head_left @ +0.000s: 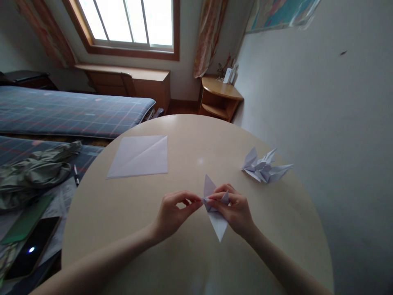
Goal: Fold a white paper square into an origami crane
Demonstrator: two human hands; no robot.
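Above the round table, a white origami crane (218,225) is held between my two hands, one pointed wing toward me and the other away. My left hand (175,211) pinches a small tip on the crane's left side between thumb and forefinger. Around the crane's body my right hand (235,209) is closed, thumb on the near side and fingers behind, covering much of the middle folds. Another small point sticks up by the right fingers. Several finished folded paper cranes (264,167) sit bunched together to the right. Square white paper (141,155) with a diagonal crease lies at the left.
The round cream table (196,131) stands close to the white wall (346,123) on the right. Left of it are plaid mattresses (76,110), a crumpled olive cloth (39,172), a pen (76,175), a green booklet (27,219) and a black phone (33,246). A corner shelf (221,88) stands behind.
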